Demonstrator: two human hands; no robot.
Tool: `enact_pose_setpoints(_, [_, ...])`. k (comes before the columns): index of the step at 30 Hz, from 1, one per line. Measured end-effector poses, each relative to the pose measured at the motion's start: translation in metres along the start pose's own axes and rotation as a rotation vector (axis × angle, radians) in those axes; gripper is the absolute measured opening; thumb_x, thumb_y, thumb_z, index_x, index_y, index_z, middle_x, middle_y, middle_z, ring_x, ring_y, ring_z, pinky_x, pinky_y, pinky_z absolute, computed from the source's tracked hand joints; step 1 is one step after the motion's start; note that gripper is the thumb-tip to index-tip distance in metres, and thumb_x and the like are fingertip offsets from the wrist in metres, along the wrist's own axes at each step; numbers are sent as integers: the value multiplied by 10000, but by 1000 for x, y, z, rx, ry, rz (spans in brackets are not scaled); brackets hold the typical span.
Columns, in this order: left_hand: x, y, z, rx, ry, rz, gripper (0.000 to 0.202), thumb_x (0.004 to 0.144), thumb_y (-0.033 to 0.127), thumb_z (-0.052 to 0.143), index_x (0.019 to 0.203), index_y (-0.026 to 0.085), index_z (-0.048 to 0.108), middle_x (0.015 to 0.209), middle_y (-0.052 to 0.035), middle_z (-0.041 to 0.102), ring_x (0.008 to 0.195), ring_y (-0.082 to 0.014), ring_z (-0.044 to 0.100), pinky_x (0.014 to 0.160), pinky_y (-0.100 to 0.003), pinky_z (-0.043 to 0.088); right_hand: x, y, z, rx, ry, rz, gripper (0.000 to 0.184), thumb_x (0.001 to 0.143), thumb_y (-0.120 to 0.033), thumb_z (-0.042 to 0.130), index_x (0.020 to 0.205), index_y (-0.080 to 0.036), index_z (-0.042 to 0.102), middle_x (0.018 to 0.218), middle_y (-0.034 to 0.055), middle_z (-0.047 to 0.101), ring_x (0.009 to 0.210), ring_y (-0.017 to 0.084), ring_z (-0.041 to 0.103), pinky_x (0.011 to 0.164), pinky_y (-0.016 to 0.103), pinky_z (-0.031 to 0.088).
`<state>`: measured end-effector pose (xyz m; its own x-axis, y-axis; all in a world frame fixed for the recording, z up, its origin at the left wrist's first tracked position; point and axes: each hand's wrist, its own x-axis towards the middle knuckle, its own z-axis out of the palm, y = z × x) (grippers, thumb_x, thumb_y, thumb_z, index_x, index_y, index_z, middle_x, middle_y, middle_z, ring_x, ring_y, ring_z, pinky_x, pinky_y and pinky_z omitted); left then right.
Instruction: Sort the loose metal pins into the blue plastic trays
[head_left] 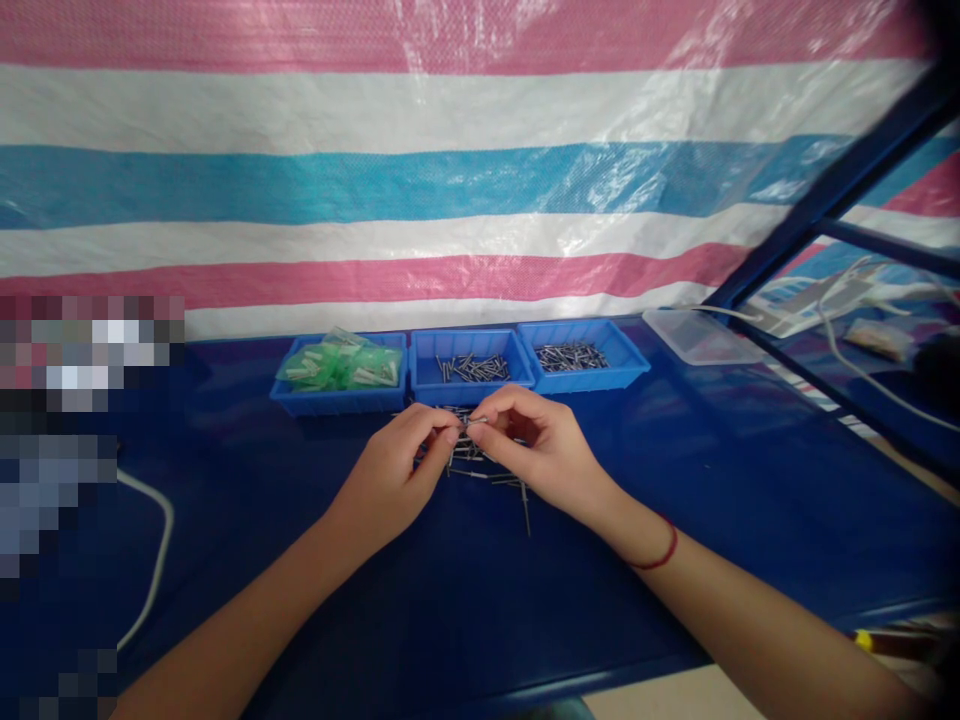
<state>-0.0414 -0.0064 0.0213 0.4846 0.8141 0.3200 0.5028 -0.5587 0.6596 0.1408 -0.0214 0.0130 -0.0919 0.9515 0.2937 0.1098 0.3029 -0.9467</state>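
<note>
My left hand (397,452) and my right hand (541,440) meet above the table, each with thumb and forefinger pinched together. Between their fingertips is a small metal pin (474,421), too small to make out fully; both hands seem to grip it. Under and around the fingers lies a loose pile of thin metal pins (471,474), partly hidden by the hands. One pin (526,512) lies apart at the near right of the pile. Just beyond the hands, a middle blue bin (472,393) and a right blue bin (589,379) hold many similar short metal pieces.
The left blue bin (337,403) is heaped with green plastic bags (341,362). A translucent lid (701,337) lies right of the bins. A white cable (166,520) curves along the left. A dark frame (832,180) slants at right, before a striped sheet (450,185).
</note>
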Motion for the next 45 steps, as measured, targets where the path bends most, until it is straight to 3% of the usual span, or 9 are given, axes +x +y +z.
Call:
enact_pose_setpoints(7, [0,3,-1,5,-11,3,168,947,233,450,870,174,587,809,-7,577,760,-129,558,735,-247,418,1,-2,-1,-61,-18,4,177,834,-315,623,729,-175,597,681,-4,542,591,104,458,557,267,360])
enact_pose_setpoints(10, [-1,5,-2,-6,17,-36,159,945,254,455,924,184,597,832,-7,600,756,-130,564,718,-246,426,4,-3,-1,8,-8,110,229,828,-329,623,670,-169,583,590,-27,486,534,87,412,515,253,325])
enact_pose_setpoints(12, [-2,5,-2,-25,52,-70,160,938,273,470,1007,191,589,865,-7,619,756,-130,573,713,-245,436,9,-3,-5,163,87,221,244,824,-359,624,672,-173,582,552,-42,458,484,74,380,467,240,284])
enact_pose_setpoints(16, [-1,2,-4,-5,89,-85,195,928,294,482,1073,196,569,908,-14,640,781,-140,591,728,-255,449,22,-1,-29,535,473,344,220,729,-376,714,775,-185,615,699,-42,532,474,43,380,422,206,262])
enact_pose_setpoints(18, [0,-1,-5,59,60,-61,192,928,281,467,1064,193,571,923,-25,643,788,-148,592,730,-267,446,29,0,-43,641,543,397,250,685,-373,745,803,-190,621,725,-42,545,477,39,379,410,197,270])
enact_pose_setpoints(22, [2,-7,-6,295,-39,39,186,882,231,496,1034,201,600,912,-36,654,836,-191,577,764,-333,400,33,-1,-54,674,449,463,196,705,-349,698,808,-201,620,704,-31,558,466,58,358,393,223,265])
enact_pose_setpoints(31, [-3,-15,1,562,-164,84,215,829,413,613,836,198,614,892,-47,662,851,-237,541,760,-376,307,21,-5,-26,609,164,519,165,710,-307,666,791,-166,637,670,-38,507,488,57,376,421,214,252])
enact_pose_setpoints(40, [3,-20,-5,521,-153,129,148,905,283,552,878,220,682,871,-33,695,821,-195,568,799,-368,309,15,-2,-17,418,47,429,143,753,-301,628,783,-164,654,672,-24,527,503,67,403,436,221,258])
enact_pose_setpoints(45, [5,-13,-6,105,55,30,138,884,315,579,881,212,671,857,-18,680,788,-159,606,744,-289,425,9,-1,-9,51,-115,260,140,777,-304,625,828,-176,652,642,-27,543,524,85,430,484,229,336])
